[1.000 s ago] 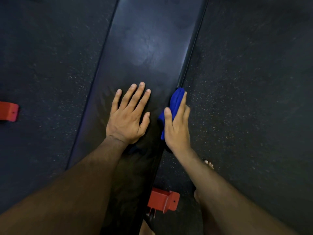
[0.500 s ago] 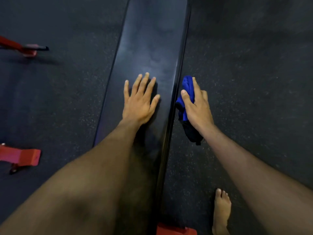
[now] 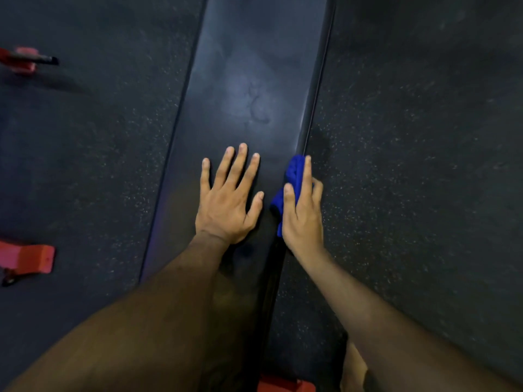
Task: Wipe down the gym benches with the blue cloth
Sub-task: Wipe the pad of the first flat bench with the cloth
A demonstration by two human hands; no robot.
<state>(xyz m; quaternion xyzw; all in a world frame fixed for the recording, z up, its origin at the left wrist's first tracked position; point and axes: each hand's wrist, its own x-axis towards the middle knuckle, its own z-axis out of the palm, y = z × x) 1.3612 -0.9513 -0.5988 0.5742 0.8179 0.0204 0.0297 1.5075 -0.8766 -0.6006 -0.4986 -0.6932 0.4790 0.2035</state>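
Note:
A long black padded bench [image 3: 249, 89] runs from the bottom centre away to the top of the view. My left hand [image 3: 226, 202] lies flat on its top, fingers spread and straight. My right hand [image 3: 304, 213] holds a bunched blue cloth [image 3: 291, 179] against the bench's right side edge, thumb on the near side of the cloth and forefinger stretched along it. Part of the cloth is hidden under my palm.
Dark speckled rubber flooring [image 3: 410, 165] surrounds the bench. Red metal frame parts lie on the floor at the left [image 3: 27, 258] and upper left [image 3: 22, 59]. A red bench foot [image 3: 285, 384] shows at the bottom edge, beside my bare foot [image 3: 353, 369].
My right hand with the cloth has slid back toward me along the bench's right edge. The left hand stays flat on the pad. The view has shifted slightly.

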